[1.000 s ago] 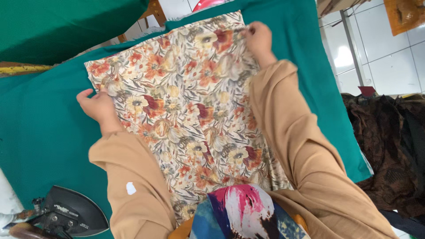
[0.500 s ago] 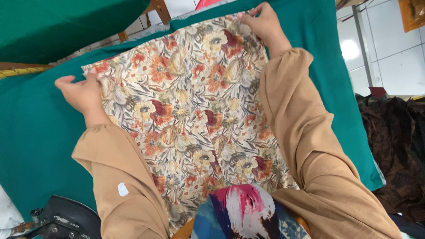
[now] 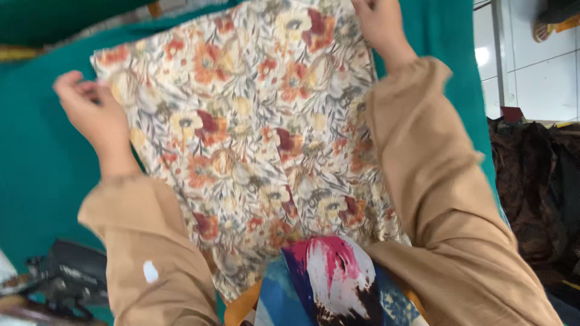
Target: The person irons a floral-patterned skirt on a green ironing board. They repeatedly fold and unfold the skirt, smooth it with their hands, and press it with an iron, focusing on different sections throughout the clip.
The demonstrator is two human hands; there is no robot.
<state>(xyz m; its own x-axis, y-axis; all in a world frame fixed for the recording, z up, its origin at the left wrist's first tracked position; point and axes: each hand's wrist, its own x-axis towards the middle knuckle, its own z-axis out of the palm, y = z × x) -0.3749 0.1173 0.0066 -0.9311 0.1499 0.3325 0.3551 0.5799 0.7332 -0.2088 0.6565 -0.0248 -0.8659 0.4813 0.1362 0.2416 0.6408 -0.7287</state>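
1. Floral fabric [image 3: 254, 139], cream with orange and dark red blooms, lay spread over the teal table cover [image 3: 36, 181] and filled the middle of the head view.
2. Your left hand [image 3: 93, 118], at nine o'clock, had its fingers pinched shut on the fabric's left corner.
3. Your right hand [image 3: 380, 24], at one o'clock, was closed on the fabric's top edge.
4. Tan sleeves [image 3: 435, 181] covered both your arms.
5. A black iron [image 3: 72, 274] sat at seven o'clock; dark brown cloth [image 3: 538, 181] lay heaped at three o'clock.
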